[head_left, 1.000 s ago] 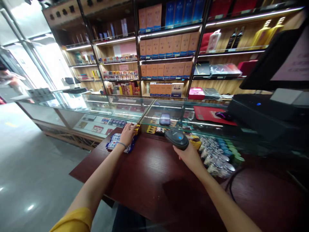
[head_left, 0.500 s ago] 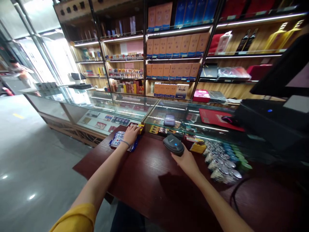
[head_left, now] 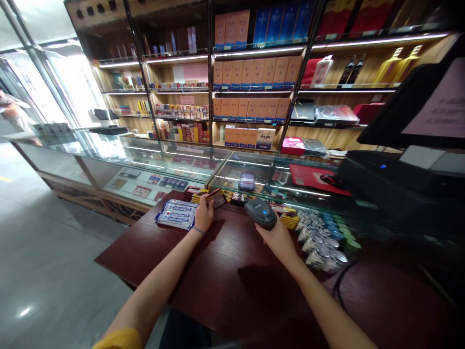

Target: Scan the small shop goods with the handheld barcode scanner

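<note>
Packet [head_left: 220,199] now sits pinched in the left hand [head_left: 204,214], lifted from the far-left stack [head_left: 198,196], so it is nearer the scanner [head_left: 260,213] gripped by the right hand [head_left: 277,239].

Left fingers [head_left: 210,209] holding brown packet [head_left: 220,199], right fingers [head_left: 262,232] gripping scanner [head_left: 259,213]

Smooth plastic scanner [head_left: 260,213] above glossy grained-wood counter [head_left: 225,271], shiny plastic-film packets [head_left: 178,214] left of scanner, glossy metallic jar lids [head_left: 337,257] right of it, smooth glass display case [head_left: 174,157] beyond it.
</note>
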The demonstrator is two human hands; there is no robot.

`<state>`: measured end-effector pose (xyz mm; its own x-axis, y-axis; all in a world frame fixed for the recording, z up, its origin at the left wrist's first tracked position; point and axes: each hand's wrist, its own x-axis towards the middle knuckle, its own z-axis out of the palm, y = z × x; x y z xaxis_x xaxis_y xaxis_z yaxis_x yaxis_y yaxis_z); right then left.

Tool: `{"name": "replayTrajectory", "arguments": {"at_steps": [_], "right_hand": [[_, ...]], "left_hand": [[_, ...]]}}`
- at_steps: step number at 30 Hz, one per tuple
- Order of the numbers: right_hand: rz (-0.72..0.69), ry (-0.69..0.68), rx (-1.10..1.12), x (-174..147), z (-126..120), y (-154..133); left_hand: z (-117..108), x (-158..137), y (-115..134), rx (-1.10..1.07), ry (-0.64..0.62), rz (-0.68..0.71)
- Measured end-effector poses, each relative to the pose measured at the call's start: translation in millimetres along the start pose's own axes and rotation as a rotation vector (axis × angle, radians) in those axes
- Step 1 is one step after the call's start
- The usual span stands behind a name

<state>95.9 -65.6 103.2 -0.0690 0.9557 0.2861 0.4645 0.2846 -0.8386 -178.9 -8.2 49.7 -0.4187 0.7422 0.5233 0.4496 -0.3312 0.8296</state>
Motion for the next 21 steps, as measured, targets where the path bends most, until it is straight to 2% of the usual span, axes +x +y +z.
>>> {"name": "replayTrajectory", "arguments": {"at_steps": [2, 5, 8, 12, 16, 21], "right_hand": [[-0.005, 0.015, 0.003, 0.4, -1.9, 0.2], [-0.003, 0.021, -0.001, 0.9, -3.7, 1.2], [0.007, 0.005, -0.018, 1.5, -4.0, 2.5], [0.066, -0.071, -0.127, 1.3, -1.0, 2.9], [0.140, -0.178, -0.260, 0.2, 3.8, 1.7], [0.113, -0.257, -0.317, -0.1, 6.9, 2.7]], "left_hand": [[22.6, -15.0, 9.6, -0.307, 0.015, -0.182], [48.5, -35.0, 18.0, -0.760, -0.011, -0.527], [57.8, -47.0, 17.4, -1.001, 0.008, -0.725], [55.0, -49.9, 11.7, -1.093, 0.047, -0.818], [54.0, -47.6, 8.8, -1.112, 0.057, -0.827], [56.9, -46.0, 7.5, -1.125, 0.084, -0.839]]}}
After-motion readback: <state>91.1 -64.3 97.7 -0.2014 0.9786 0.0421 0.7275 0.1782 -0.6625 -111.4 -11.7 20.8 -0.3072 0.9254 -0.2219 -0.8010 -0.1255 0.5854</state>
